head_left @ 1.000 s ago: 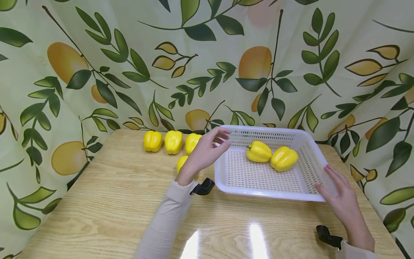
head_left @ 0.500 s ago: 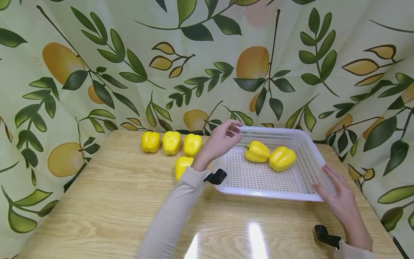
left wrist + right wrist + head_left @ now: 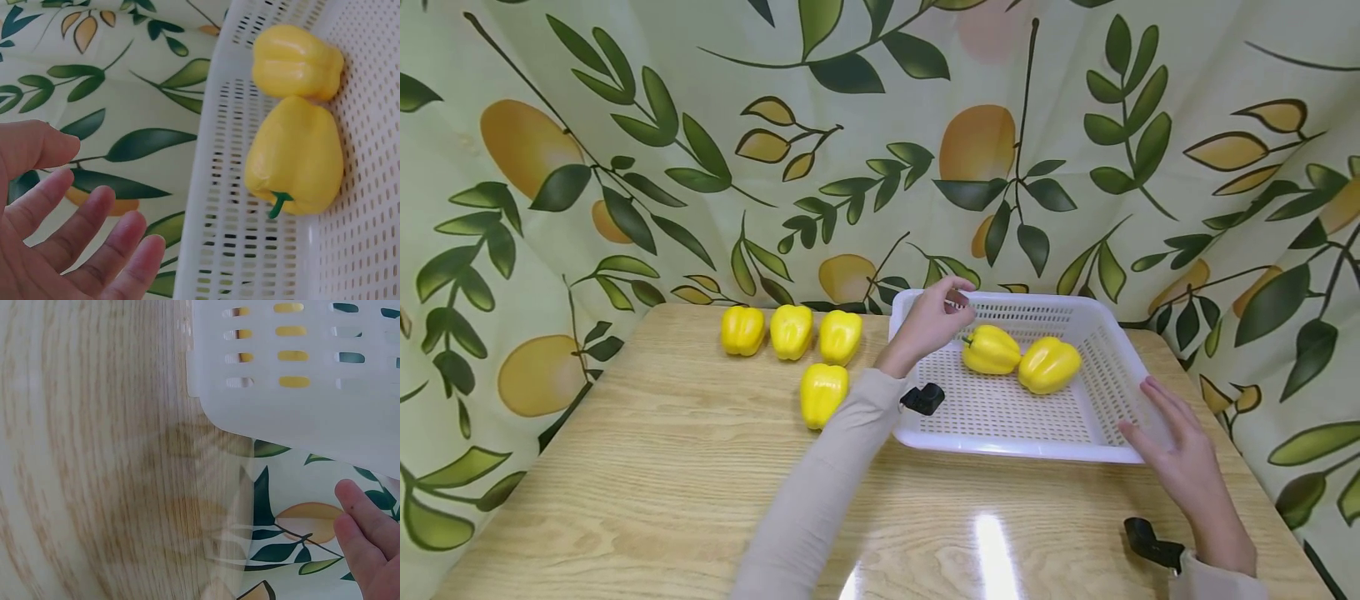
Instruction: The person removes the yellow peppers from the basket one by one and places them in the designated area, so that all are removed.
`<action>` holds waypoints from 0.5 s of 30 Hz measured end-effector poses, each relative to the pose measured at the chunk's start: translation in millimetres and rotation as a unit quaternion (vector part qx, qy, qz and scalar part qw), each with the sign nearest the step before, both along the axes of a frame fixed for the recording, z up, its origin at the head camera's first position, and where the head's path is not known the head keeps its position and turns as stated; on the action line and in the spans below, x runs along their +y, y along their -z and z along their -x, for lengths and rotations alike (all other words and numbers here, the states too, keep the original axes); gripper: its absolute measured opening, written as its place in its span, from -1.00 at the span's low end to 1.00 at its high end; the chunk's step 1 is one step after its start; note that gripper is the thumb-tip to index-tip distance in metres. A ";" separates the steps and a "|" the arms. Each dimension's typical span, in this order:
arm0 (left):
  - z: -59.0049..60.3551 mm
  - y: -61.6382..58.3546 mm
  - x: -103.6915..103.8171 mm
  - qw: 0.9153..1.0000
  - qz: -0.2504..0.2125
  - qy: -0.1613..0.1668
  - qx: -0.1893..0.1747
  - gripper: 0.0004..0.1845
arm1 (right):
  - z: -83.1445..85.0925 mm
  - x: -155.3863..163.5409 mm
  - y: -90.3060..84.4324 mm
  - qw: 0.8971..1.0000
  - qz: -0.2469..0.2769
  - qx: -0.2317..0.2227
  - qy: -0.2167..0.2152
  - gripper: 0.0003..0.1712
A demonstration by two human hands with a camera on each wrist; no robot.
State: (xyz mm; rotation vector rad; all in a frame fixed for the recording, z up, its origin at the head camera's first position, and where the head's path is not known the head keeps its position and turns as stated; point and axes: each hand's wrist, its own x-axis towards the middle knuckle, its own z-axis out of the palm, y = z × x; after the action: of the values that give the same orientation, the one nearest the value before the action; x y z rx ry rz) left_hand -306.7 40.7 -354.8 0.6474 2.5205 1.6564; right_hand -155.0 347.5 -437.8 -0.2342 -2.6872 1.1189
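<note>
My left hand (image 3: pixel 928 321) hovers over the left side of a white plastic basket (image 3: pixel 1011 450). Its fingers are loosely bent with nothing between them, as the left wrist view also shows. Inside the basket lie two yellow bell peppers, one with a green stem (image 3: pixel 991 350) and one to its right (image 3: pixel 1049 365). At the basket's right rim, my right hand (image 3: pixel 1187 462) has its thumb by the inner side and its straight fingers (image 3: pixel 369 531) along the outside. Part of that hand is cut off in the right wrist view.
Several more yellow bell peppers stand on the wooden table (image 3: pixel 625 483) left of the basket: a back row including a middle one (image 3: pixel 791 332), and one nearer pepper (image 3: pixel 823 396). A leaf-and-fruit patterned curtain (image 3: pixel 865 100) hangs behind and at both sides.
My left hand has moved right, from the basket's left edge to over its inside, uncovering the nearer pepper on the table. The right hand keeps its place at the rim. The view shifts slightly.
</note>
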 end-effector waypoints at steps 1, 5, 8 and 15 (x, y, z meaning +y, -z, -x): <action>1.0 0.9 2.0 1.000 -0.001 0.001 -0.003 -0.63 | -0.1 -0.3 0.0 1.000 0.001 0.001 0.000 -0.16; 4.8 4.1 9.8 1.000 -0.002 0.010 -0.009 -0.60 | -0.1 -0.3 -0.9 1.000 0.003 0.000 -0.001 -0.16; 9.0 7.9 15.1 1.000 -0.001 0.018 -0.014 -0.59 | -0.1 0.5 -1.4 1.000 0.003 -0.002 -0.002 -0.16; 18.2 24.5 22.7 0.999 0.027 0.022 -0.031 -0.56 | -0.2 0.4 -2.2 1.000 0.000 -0.004 0.000 -0.15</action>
State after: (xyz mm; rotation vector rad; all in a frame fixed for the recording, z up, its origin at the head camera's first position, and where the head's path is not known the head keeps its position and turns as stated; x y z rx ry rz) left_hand -324.9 63.4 -379.3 0.6325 2.4804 1.5630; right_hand -154.8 348.0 -435.6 -0.2400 -2.6939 1.1190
